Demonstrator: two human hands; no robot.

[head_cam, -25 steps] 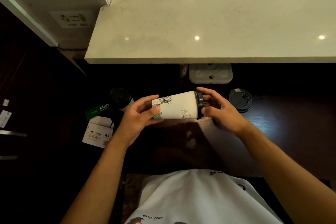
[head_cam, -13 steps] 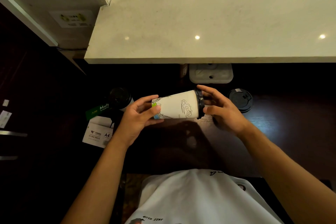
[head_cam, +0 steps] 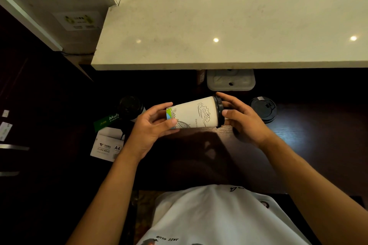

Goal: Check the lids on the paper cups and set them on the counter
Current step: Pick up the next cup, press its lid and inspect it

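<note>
A white paper cup (head_cam: 194, 114) with line drawings lies sideways in the air above the dark desk, its black lid (head_cam: 219, 111) facing right. My left hand (head_cam: 151, 125) grips the cup's base end. My right hand (head_cam: 244, 119) is at the lid end, fingers spread around the lid and touching it. A second cup with a black lid (head_cam: 130, 106) stands to the left, half hidden in shadow. A third black-lidded cup (head_cam: 263, 108) stands to the right. The pale stone counter (head_cam: 229, 30) runs above them.
A dark wooden desk (head_cam: 298, 155) lies below the counter. A white A4 paper pack (head_cam: 108, 145) with a green label sits left of my left hand. A pale plastic tray (head_cam: 231, 80) rests under the counter's edge. My white shirt fills the bottom.
The cup has been turned about its long axis between my hands, showing a different drawing. Its lid end has risen slightly. Both hands stay in place.
</note>
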